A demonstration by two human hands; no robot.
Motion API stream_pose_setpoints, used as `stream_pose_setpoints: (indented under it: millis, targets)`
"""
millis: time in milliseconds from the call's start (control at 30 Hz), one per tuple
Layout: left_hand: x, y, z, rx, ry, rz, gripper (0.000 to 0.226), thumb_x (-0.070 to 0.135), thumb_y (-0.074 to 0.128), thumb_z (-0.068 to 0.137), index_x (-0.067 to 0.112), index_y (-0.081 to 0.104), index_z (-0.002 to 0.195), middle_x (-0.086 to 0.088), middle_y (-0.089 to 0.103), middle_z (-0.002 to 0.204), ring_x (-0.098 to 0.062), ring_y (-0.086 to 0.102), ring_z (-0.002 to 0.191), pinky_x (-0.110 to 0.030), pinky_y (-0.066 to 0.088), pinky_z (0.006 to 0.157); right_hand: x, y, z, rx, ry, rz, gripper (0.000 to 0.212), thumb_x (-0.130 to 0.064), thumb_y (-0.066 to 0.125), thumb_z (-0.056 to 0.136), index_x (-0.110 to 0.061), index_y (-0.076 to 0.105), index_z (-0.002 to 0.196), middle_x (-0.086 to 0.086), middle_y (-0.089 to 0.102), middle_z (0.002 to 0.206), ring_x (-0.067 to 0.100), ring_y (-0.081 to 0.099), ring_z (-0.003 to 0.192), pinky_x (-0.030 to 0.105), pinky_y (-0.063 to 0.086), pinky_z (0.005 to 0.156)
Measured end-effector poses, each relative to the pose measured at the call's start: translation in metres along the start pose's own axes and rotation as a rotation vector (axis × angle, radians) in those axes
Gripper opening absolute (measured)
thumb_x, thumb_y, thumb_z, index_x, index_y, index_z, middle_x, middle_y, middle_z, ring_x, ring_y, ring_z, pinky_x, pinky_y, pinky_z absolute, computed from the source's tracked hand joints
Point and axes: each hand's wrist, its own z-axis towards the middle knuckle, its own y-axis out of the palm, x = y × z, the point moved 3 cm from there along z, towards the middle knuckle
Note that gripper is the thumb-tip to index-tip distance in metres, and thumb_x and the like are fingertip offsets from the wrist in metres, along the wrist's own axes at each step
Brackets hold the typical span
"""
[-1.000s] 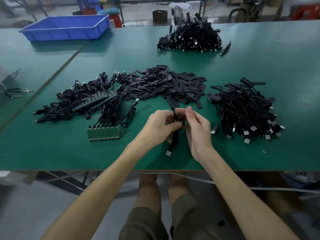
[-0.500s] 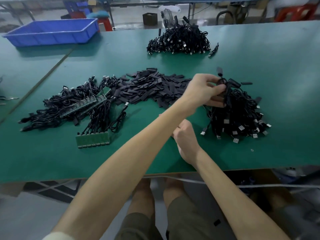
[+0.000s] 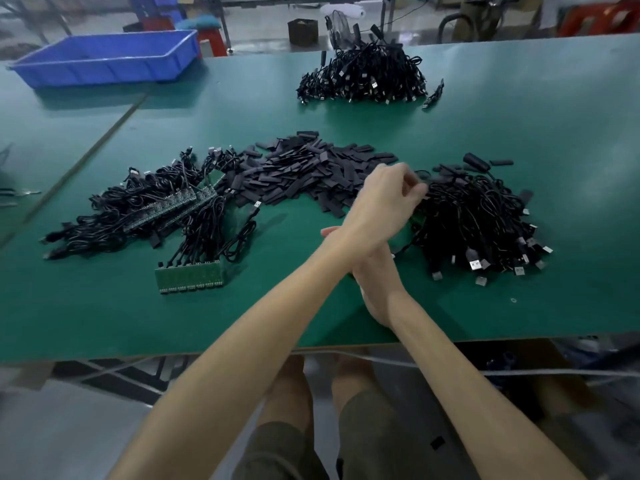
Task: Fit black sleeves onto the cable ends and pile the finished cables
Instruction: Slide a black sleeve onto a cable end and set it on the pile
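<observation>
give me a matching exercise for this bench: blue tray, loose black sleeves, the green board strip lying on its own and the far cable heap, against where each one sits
Things
1. blue tray
2. loose black sleeves
3. lone green board strip
4. far cable heap

Places
a. middle of the green table
b. back left corner
c. back, near the centre
d. closest to the front edge, left of centre

Pairs: 1-b, 2-a, 3-d, 4-c
</observation>
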Motion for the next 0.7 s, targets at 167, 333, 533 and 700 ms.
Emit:
stream_pose_setpoints:
  millis: [167, 333, 533, 700]
  targets:
    - [-0.042, -0.064, -0.047, -0.117, -0.189, 0.581, 0.023, 0.028, 0.066, 0.097, 0.009, 0.059, 0.107, -0.013, 0.053, 0.117, -0.033, 0.055, 0.107, -0.045, 0.048, 0.092, -0.002, 0.006, 0.000, 0.028, -0.117, -0.060, 0.020, 0.010, 0.051, 0.101, 0.000, 0.068, 0.095, -0.001, 0.069, 0.072, 0.010, 0.060, 0.063, 0.020, 0.047, 0.061]
    - [-0.080, -0.122, -0.086, -0.205, -0.461, 0.853, 0.041, 0.027, 0.073, 0.092, 0.004, 0.051, 0.119, -0.018, 0.045, 0.129, -0.038, 0.044, 0.123, -0.057, 0.042, 0.102, 0.001, 0.005, -0.002, -0.004, -0.110, -0.049, 0.022, 0.005, 0.052, 0.103, -0.006, 0.070, 0.109, 0.002, 0.075, 0.084, 0.012, 0.065, 0.072, 0.023, 0.053, 0.068]
    - [-0.116, -0.151, -0.110, -0.339, -0.604, 0.997, 0.037, 0.023, 0.079, 0.088, 0.010, 0.045, 0.081, -0.007, 0.052, 0.093, -0.028, 0.048, 0.090, -0.046, 0.041, 0.084, 0.001, 0.007, -0.003, -0.035, -0.118, -0.034, 0.024, 0.008, 0.051, 0.102, -0.005, 0.071, 0.109, 0.005, 0.075, 0.085, 0.013, 0.065, 0.071, 0.022, 0.052, 0.066]
    - [-0.121, -0.144, -0.108, -0.218, -0.452, 0.691, 0.044, 0.035, 0.085, 0.080, 0.003, 0.058, 0.096, -0.005, 0.059, 0.086, -0.022, 0.054, 0.074, -0.036, 0.046, 0.063, 0.003, 0.007, -0.003, -0.053, -0.128, -0.072, 0.022, 0.004, 0.055, 0.101, -0.008, 0.070, 0.111, 0.005, 0.075, 0.087, 0.013, 0.066, 0.074, 0.022, 0.052, 0.067]
